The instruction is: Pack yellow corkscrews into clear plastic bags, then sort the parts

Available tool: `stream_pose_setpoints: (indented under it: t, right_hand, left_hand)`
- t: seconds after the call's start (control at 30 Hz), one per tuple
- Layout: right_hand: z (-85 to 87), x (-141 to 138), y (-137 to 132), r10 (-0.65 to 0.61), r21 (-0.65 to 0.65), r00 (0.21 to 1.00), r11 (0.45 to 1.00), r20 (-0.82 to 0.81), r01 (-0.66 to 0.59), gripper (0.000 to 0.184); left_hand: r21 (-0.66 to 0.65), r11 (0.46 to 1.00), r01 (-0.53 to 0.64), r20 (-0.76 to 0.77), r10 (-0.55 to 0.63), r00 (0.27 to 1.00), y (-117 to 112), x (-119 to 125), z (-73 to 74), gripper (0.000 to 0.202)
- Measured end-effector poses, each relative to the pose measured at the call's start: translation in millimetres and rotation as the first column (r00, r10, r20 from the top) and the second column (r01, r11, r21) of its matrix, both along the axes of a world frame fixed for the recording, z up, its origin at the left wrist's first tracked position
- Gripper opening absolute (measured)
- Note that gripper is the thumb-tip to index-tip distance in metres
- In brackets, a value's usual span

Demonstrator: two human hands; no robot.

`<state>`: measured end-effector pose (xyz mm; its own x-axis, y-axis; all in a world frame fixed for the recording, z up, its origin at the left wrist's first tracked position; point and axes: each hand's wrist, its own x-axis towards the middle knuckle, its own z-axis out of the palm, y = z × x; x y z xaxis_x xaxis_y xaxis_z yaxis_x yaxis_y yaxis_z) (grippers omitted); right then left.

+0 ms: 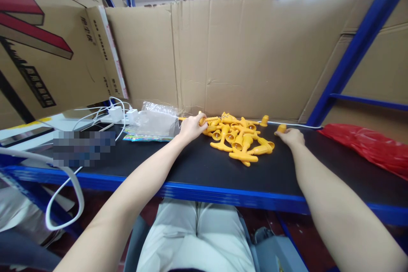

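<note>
A pile of yellow plastic toy pieces, some T-shaped and some with hollow cup-like ends, lies on the black tabletop. At the pile's left edge my left hand is closed around one yellow plastic piece. My right hand, right of the pile, has its fingers closed on a small yellow cap. Another small yellow cap stands on the table just behind and left of it. My fingers partly hide both held pieces.
Clear plastic bags lie left of my left hand. White chargers with cables sit farther left. A red plastic bag is at the right. Cardboard closes off the back; a blue rail edges the front.
</note>
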<state>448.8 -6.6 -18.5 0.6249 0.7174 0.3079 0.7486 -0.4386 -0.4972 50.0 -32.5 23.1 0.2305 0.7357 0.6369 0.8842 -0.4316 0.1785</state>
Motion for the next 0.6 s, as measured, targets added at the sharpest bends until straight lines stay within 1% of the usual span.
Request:
stream_pose_setpoints:
  t: [0.1, 0.23, 0.37, 0.43, 0.6]
  right_hand:
    - [-0.5, 0, 3, -0.041, -0.068, 0.998, 0.997, -0.039, 0.038, 0.035]
    - [1.7, -1, 13, -0.066, -0.082, 0.997, 0.995, -0.048, 0.062, 0.029]
    - [3.1, 1, 30, -0.08, -0.079, 0.994, 0.994, -0.074, 0.074, 0.025]
    - [3.5, 3, 40, -0.057, -0.095, 0.994, 0.994, -0.089, 0.049, 0.026]
    - [2.6, 10, 59, -0.032, -0.132, 0.992, 0.991, -0.118, 0.017, 0.038]
  left_hand:
    - [0.003, 1.0, 0.0, 0.01, 0.0, 1.0, -1, 0, 1.3, 0.025]
    - [0.006, 1.0, -0.002, 0.038, 0.001, 0.999, 1, -2, 3.2, 0.025]
    - [0.004, 0.999, -0.037, 0.055, 0.037, 0.998, 5, -6, 4.8, 0.026]
    - [0.013, 0.998, -0.055, 0.069, 0.054, 0.996, 7, -8, 5.1, 0.026]
    - [0.027, 0.995, -0.1, 0.102, 0.097, 0.99, 12, -11, 4.1, 0.024]
